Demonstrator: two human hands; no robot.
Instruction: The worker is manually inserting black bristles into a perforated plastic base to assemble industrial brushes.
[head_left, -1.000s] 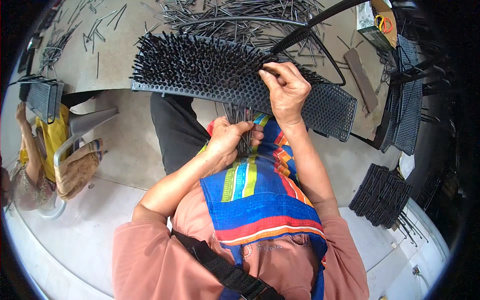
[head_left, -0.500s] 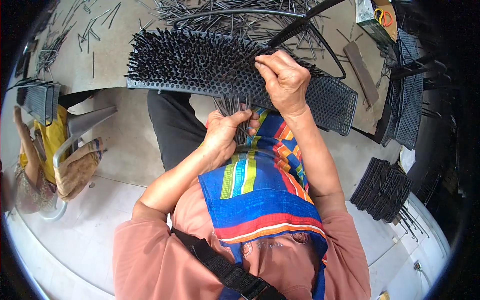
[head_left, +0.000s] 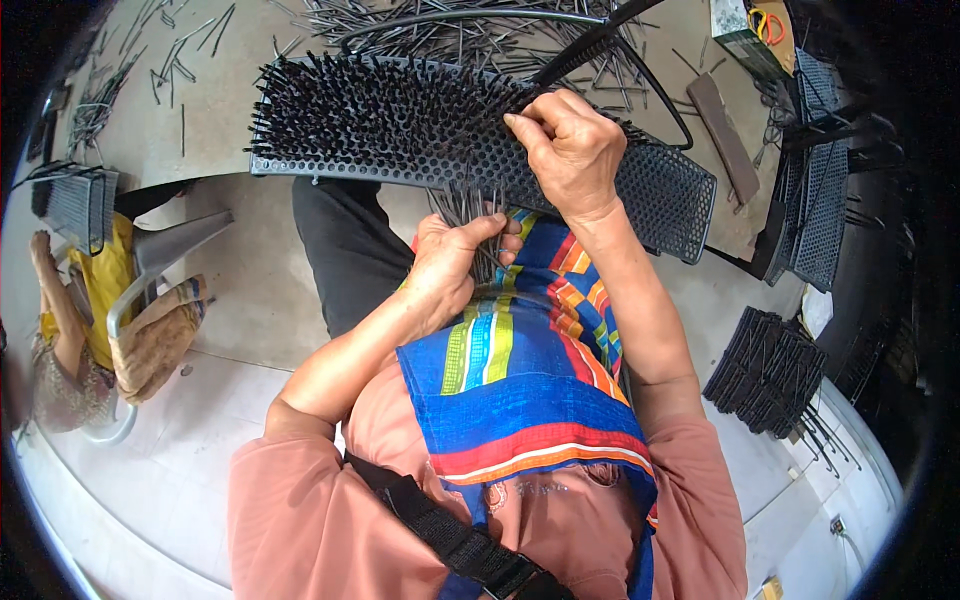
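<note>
A long black perforated panel (head_left: 655,205) lies crosswise before me, over my lap and against the table edge. Short black rods (head_left: 370,110) stand upright in its holes, dense over the left and middle; the right end shows bare holes. My left hand (head_left: 440,260) is closed around a bundle of thin dark rods (head_left: 462,205), just below the panel's near edge. Over the panel, at the right border of the standing rods, my right hand (head_left: 575,150) is closed in a pinch. Whatever its fingertips hold is hidden.
Loose dark rods (head_left: 440,38) are heaped behind the panel, beneath a black metal frame (head_left: 655,85). A flat brown bar (head_left: 722,140), a box with scissors (head_left: 768,27) and more perforated panels (head_left: 818,170) are at right. A co-worker in yellow (head_left: 100,275) sits at left.
My right hand has risen slightly and turned a little over the panel. The left hand keeps its grip on the rods, nearly still.
</note>
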